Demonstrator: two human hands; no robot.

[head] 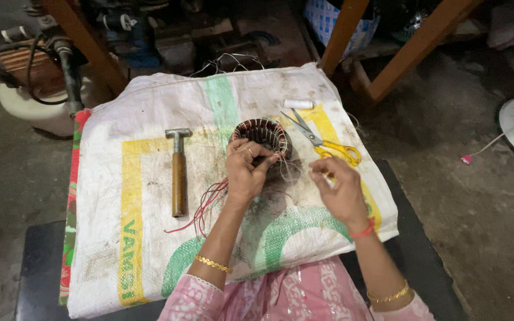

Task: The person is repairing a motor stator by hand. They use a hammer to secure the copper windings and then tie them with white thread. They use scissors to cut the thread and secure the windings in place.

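Spread over a low bench, the white woven sack (pixel 150 238) carries the wound stator coil (pixel 263 135). Your left hand (pixel 244 172) pinches its near rim; your right hand (pixel 339 189) pinches something too fine to identify. Keep tension even; hammer (pixel 178 172) and scissors (pixel 322 141) lie aside.

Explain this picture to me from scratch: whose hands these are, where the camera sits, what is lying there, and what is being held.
No machine here: a person works with bare hands, filmed by one camera worn on the head, looking down. The left hand grips a round coil wound with copper wire, with loose red wires trailing from it. The right hand pinches something very thin, probably a thread or wire; it is too fine to tell. All rests on a white woven sack that also bears a hammer, yellow-handled scissors and a small white spool.
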